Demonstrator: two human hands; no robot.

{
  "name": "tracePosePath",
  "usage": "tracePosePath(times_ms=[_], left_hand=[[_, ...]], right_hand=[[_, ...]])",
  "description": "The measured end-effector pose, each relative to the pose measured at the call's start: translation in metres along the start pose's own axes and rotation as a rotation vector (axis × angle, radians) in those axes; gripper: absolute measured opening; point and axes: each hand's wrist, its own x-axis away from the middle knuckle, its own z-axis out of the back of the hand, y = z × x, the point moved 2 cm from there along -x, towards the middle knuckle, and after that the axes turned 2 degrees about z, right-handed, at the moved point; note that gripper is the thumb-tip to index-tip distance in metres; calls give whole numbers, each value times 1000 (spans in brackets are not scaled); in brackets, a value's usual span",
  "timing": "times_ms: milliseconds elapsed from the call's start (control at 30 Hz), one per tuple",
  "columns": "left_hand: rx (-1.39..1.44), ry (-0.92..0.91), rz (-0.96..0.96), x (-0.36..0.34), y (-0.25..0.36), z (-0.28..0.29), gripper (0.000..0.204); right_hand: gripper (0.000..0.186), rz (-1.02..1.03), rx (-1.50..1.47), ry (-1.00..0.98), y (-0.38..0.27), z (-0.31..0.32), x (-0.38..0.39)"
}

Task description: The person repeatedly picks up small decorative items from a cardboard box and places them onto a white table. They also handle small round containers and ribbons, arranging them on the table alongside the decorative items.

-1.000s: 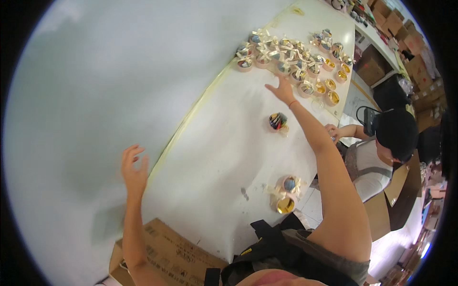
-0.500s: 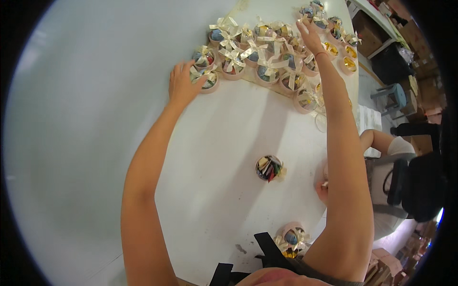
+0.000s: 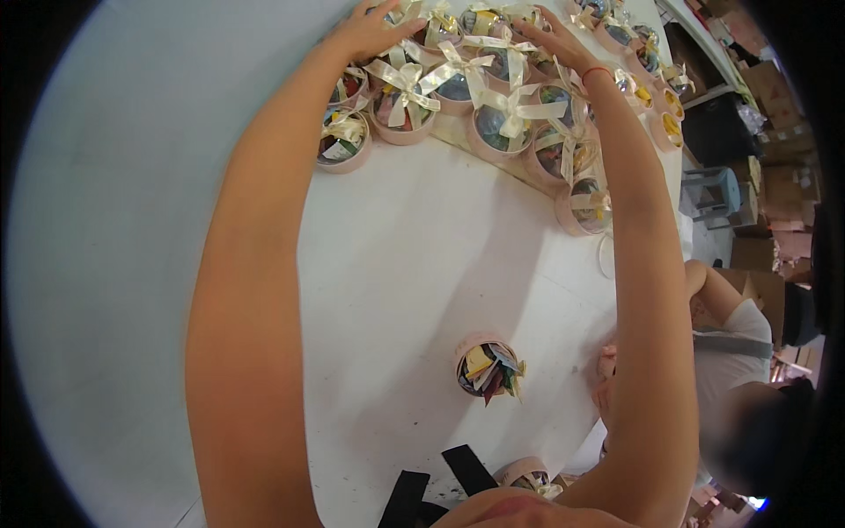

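Round pink gift boxes with clear domed tops and cream ribbon bows crowd together at the far side of the white table; one [image 3: 403, 110] shows a large bow. My left hand [image 3: 365, 33] reaches over the far left of the cluster, thumb apart from the fingers, and its fingertips run close to the upper picture edge. On the cluster's right side my right hand [image 3: 559, 44] lies over the boxes, fingers extended toward the middle. Neither hand visibly grips anything. Nearer to me stands an open round pink box [image 3: 482, 374] filled with colourful packets.
Another ribboned pink box [image 3: 528, 475] sits close to my body. Gold-filled round boxes [image 3: 671, 130] stand at the right table edge. Beyond it are a co-worker [image 3: 731, 343], a blue stool [image 3: 715, 194] and stacked cardboard boxes [image 3: 783, 189].
My left hand has moved farther away, from the near left boxes to the far left ones. My right hand remains over the right side. The view has shifted, with the cluster appearing larger.
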Motion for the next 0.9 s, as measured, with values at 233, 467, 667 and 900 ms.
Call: tracePosePath(times_ms=[233, 467, 667, 900], left_hand=[[-15, -44, 153, 36, 7, 7, 95], [-42, -33, 372, 201, 29, 34, 81], [-5, 79, 517, 342, 41, 48, 80], [15, 78, 730, 481, 71, 49, 81]], right_hand=[[97, 209, 258, 148, 16, -5, 13], [97, 263, 246, 44, -36, -83, 67], [93, 412, 211, -174, -113, -186, 131], [92, 406, 81, -394, -151, -267, 239]])
